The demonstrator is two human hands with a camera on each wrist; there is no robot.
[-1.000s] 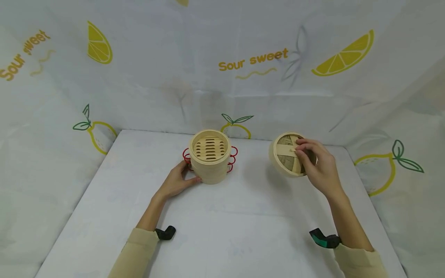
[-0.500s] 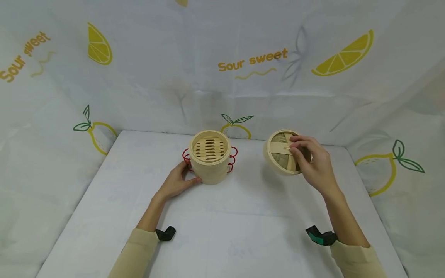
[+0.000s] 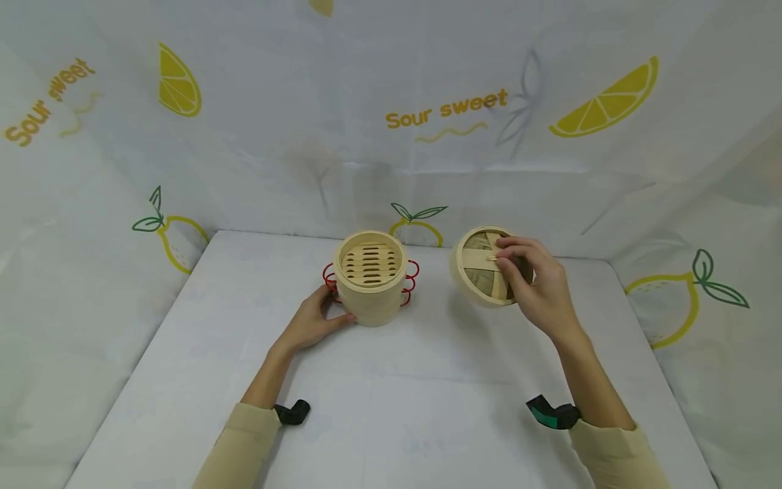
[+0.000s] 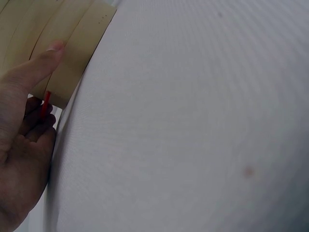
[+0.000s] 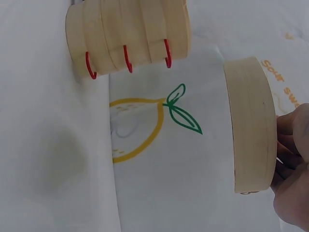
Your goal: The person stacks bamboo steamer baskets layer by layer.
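A round bamboo steamer (image 3: pixel 369 305) of several stacked tiers stands upright on the table, its top slatted and uncovered. Red loop handles (image 5: pixel 128 59) stick out from its sides. My left hand (image 3: pixel 310 321) holds the stack low on its left side, the thumb (image 4: pixel 48 58) against the bottom tiers and the fingers curled by a red handle. To the right, the woven bamboo lid (image 3: pixel 476 261) hangs tilted above the table, apart from the stack. My right hand (image 3: pixel 540 285) pinches the small strap on top of this lid; the right wrist view shows the lid's side wall.
A white cloth covers the table (image 3: pixel 391 407). Close behind the steamer rises a white backdrop (image 3: pixel 275 136) printed with lemons and lettering. Each wrist carries a small black camera mount.
My right hand has carried the lid leftward, nearer to the steamer stack. The left hand and the stack have stayed in place.
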